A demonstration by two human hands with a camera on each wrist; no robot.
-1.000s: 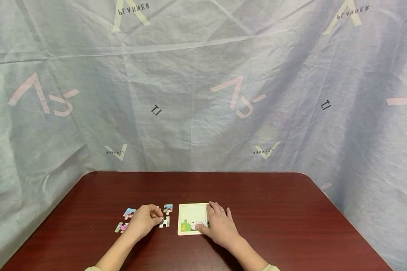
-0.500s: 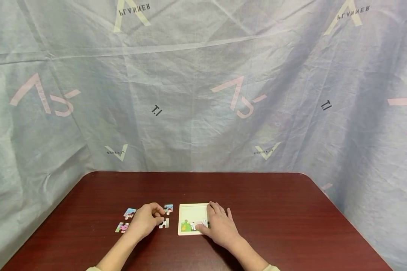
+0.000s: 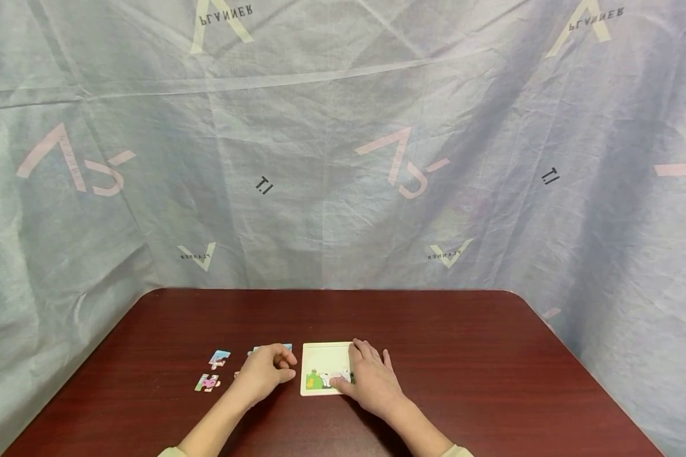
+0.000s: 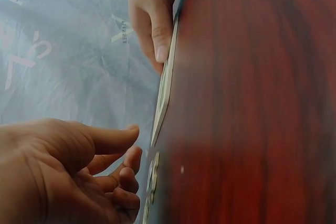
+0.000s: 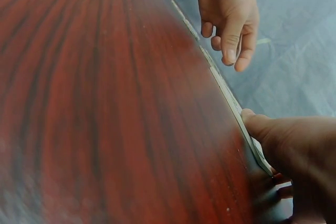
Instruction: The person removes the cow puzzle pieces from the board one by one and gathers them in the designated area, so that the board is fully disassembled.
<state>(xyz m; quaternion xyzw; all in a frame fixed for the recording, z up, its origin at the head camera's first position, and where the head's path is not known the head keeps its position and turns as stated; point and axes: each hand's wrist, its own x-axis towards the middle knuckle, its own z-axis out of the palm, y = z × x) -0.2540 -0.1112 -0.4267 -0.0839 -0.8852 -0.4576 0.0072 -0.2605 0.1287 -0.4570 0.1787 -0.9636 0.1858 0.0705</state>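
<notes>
A pale square puzzle tray (image 3: 326,353) lies on the table, its lower part showing a green shape and a white animal picture. My right hand (image 3: 374,381) holds it by the right side, thumb (image 5: 254,120) over the top and fingers along the edge, covering that side. Just left of the tray hovers my left hand (image 3: 263,374), loosely curled, with thumb and forefinger apart and nothing seen between them. Beneath and behind it, puzzle pieces (image 3: 288,347) lie partly hidden. In the left wrist view some pieces (image 4: 153,177) show edge-on beside the left hand.
Farther left on the table lie a blue-topped puzzle piece (image 3: 220,358) and a pink and green puzzle piece (image 3: 207,383). The dark red wooden table (image 3: 463,355) ends at a grey printed cloth (image 3: 320,222) hanging behind and at both sides.
My left hand has moved right from the pieces toward the tray, now covering the white piece near its fingertips and uncovering more of the left pieces. The right hand and tray stay put.
</notes>
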